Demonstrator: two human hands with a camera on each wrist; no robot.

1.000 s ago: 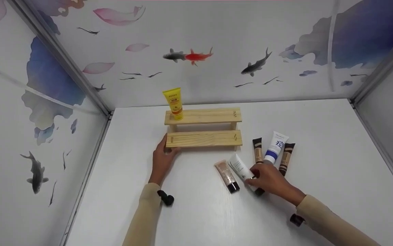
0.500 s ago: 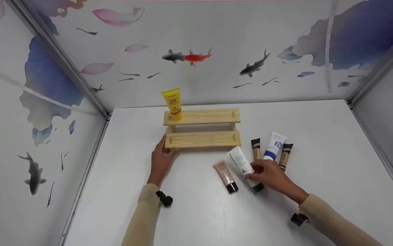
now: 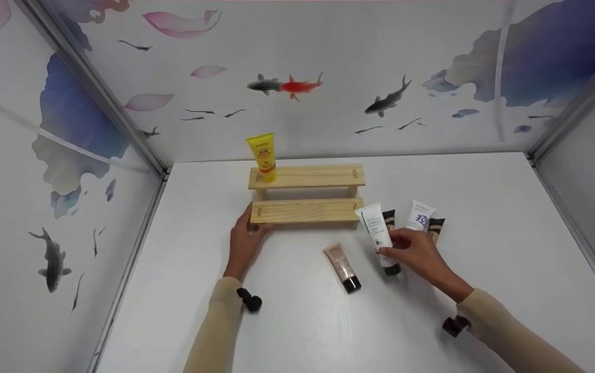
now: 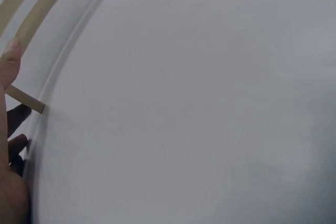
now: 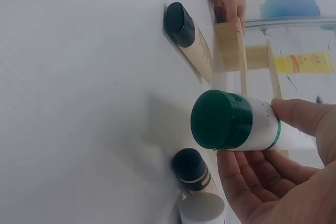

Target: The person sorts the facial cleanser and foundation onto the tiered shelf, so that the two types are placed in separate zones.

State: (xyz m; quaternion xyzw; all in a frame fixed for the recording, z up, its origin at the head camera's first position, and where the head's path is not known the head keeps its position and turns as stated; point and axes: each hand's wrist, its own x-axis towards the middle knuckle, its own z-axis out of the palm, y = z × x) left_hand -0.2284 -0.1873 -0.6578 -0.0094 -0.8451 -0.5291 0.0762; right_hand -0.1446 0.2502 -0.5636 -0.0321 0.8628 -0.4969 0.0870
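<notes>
My right hand (image 3: pixel 424 256) pinches a white squeeze tube (image 3: pixel 375 223) between thumb and fingers. It is held off the table and tilted, cap end low; the right wrist view shows its dark green cap (image 5: pixel 220 121). My left hand (image 3: pixel 245 246) grips the left end of a two-step wooden rack (image 3: pixel 307 211); in the left wrist view its thumb (image 4: pixel 10 64) lies along the front board, with curled fingers beyond the leg. A yellow tube (image 3: pixel 263 158) stands upright on the back step's left end.
A beige tube with a black cap (image 3: pixel 343 267) lies in front of the rack. Behind and beside my right hand lie a white-and-blue tube (image 3: pixel 419 215) and two brown tubes with black ends, one at the right (image 3: pixel 435 228), all partly hidden. Patterned walls enclose the white table (image 3: pixel 297 331).
The white tube has been raised off the table and carried slightly away from me, turning more upright. My left hand has stayed on the rack.
</notes>
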